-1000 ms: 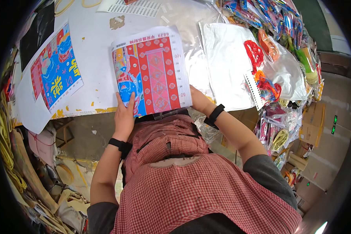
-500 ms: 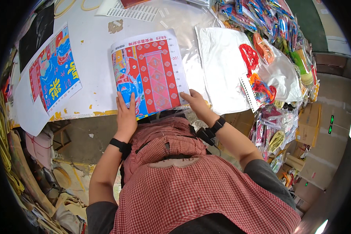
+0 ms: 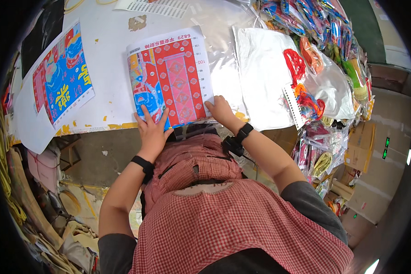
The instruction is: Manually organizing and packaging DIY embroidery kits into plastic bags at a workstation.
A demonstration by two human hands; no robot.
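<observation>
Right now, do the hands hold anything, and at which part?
Both hands press flat on the red patterned sheet: left hand at its near edge, right hand at its near right corner.

The red-and-blue patterned sheet (image 3: 171, 82) lies flat, seemingly at the table's near edge.

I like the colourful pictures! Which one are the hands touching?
The mostly red printed sheet in the middle: the left hand and right hand rest on its near edge. The mostly blue sheet lies untouched, further left.

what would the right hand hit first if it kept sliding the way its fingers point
The right hand points up across the red patterned sheet it already touches; beyond that, probably the clear plastic film.
</observation>
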